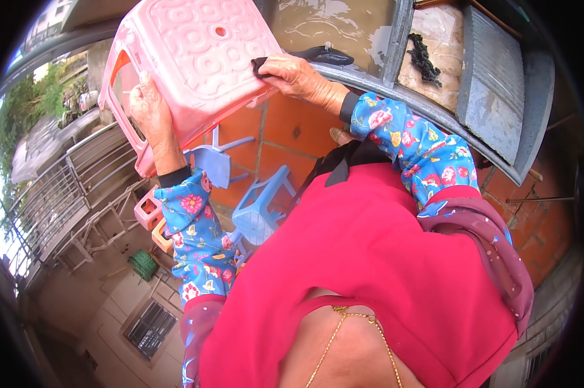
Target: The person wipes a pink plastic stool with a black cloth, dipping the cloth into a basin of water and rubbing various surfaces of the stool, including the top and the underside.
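Note:
A pink plastic stool (202, 72) is tilted in front of me, its patterned seat facing up toward the camera. My left hand (151, 111) grips the stool's side at the cut-out between the legs, thumb on the outside. My right hand (292, 75) holds a dark cloth (259, 67) against the near right edge of the seat. Just behind that hand, a dark, wet-looking object (327, 55) rests at the side of a basin of murky water (335, 22). What the dark object is, I cannot tell.
A grey stone washboard (495, 92) adjoins the basin, with a black scrubbing mesh (424, 60) beside it. Blue plastic stools (260, 213) and a small pink stool (148, 208) stand below on the tiled floor (289, 128). A metal railing (49, 194) runs along the left.

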{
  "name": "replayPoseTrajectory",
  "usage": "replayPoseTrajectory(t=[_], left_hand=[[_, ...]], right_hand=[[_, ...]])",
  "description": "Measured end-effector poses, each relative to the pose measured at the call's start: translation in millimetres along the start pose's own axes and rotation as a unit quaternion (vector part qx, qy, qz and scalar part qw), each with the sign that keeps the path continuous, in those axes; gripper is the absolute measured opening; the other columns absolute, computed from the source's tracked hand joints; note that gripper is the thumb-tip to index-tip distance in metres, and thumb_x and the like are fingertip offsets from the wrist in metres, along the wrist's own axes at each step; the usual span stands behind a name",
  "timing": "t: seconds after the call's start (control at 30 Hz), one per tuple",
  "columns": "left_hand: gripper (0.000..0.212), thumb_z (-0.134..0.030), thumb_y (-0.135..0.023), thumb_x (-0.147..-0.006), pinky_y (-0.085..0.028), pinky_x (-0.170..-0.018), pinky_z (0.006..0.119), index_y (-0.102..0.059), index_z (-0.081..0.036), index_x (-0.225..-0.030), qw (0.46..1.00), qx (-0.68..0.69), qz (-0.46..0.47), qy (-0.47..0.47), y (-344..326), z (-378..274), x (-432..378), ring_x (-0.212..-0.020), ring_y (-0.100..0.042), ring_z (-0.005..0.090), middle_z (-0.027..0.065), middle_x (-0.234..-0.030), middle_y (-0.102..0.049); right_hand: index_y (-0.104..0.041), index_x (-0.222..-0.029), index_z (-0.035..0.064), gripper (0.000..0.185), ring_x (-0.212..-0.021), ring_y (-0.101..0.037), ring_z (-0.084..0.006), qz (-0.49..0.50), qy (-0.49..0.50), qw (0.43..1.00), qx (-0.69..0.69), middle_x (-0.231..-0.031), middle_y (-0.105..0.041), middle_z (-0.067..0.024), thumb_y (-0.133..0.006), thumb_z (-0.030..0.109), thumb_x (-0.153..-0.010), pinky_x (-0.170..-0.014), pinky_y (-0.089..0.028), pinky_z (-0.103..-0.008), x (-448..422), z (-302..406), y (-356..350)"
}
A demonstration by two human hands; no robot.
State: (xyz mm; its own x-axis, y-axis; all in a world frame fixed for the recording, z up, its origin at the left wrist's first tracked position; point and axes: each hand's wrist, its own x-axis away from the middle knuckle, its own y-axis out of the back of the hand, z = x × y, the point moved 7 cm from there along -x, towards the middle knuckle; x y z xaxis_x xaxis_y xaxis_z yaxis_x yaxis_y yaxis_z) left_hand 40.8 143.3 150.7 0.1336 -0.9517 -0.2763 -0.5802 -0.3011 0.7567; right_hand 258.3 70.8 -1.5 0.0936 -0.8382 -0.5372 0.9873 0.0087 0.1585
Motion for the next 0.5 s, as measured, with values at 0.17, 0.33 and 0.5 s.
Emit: replayPoseTrajectory(t=[0.17, 0.33, 0.5], left_hand=[[0.051, -0.044, -0.051, -0.093, -0.044, -0.07, 0.037, -0.06, 0.006, -0.09, 1.0, 0.002, -0.006, 0.023, 3.4, 4.6, 3.4, -0.072, -0.055, 0.0226, 0.0145, -0.076, -0.061], [0.052, -0.045, -0.051, -0.093, -0.044, -0.068, 0.037, -0.06, 0.006, -0.09, 0.999, -0.014, -0.001, 0.03, 3.0, 3.3, 2.8, -0.07, -0.056, 0.0227, 0.0147, -0.075, -0.062], [0.052, -0.046, -0.051, -0.093, -0.044, -0.067, 0.037, -0.06, 0.005, -0.089, 0.999, -0.027, -0.004, 0.017, 2.3, -5.1, 2.3, -0.068, -0.056, 0.0238, 0.0146, -0.074, -0.062]], right_hand=[[-0.058, -0.093, 0.0037, 0.015, -0.085, -0.059, -0.0313, -0.019, -0.002, 0.999, -0.029, -0.089, -0.06, -0.0127, -0.063, 0.006, -0.079, -0.075, -0.049, -0.037, -1.3, 0.8, -1.5], [-0.057, -0.092, 0.0024, 0.016, -0.081, -0.058, -0.0322, -0.01, 0.009, 1.0, -0.016, -0.086, -0.059, -0.0128, -0.064, 0.004, -0.078, -0.072, -0.049, -0.0348, -3.7, -2.1, -0.2], [-0.059, -0.092, 0.0038, 0.015, -0.085, -0.06, -0.0313, -0.008, -0.008, 0.999, -0.034, -0.089, -0.061, -0.0121, -0.063, 0.007, -0.079, -0.075, -0.05, -0.0357, -7.0, 0.5, -1.6]])
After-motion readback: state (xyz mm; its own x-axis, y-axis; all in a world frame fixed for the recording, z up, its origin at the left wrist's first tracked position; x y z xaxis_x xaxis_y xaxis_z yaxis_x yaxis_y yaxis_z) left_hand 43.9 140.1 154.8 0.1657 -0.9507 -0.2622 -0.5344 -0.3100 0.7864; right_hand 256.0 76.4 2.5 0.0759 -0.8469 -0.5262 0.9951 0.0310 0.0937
